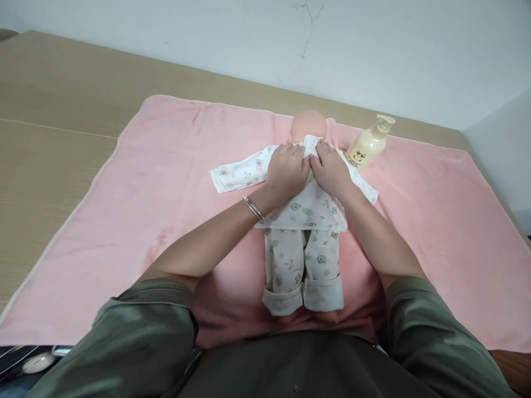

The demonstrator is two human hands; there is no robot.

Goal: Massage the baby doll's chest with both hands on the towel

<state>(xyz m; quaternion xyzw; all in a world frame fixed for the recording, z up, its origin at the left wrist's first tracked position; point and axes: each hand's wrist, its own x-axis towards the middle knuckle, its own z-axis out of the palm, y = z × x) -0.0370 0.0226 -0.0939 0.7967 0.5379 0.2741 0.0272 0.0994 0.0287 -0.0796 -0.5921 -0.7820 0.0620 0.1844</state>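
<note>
A baby doll (309,125) lies on a pink blanket, its head toward the wall. It wears a white printed baby shirt (307,213) and matching pants (288,257) with cuffs folded up at the ankles. Both of my hands are closed on the shirt's upper front, just below the doll's head. My left hand (288,168) grips the collar area from the left, a bangle on its wrist. Close beside it, my right hand (331,168) pinches the cloth from the right. The shirt's sleeves spread out to both sides. My fingers hide the neckline in part.
The pink blanket (166,182) covers much of a wooden table (53,110) set against a white wall. A cream-coloured pump bottle (367,146) leans or lies to the right of the doll's head. Dark items and a white rounded object (38,362) show at the lower left.
</note>
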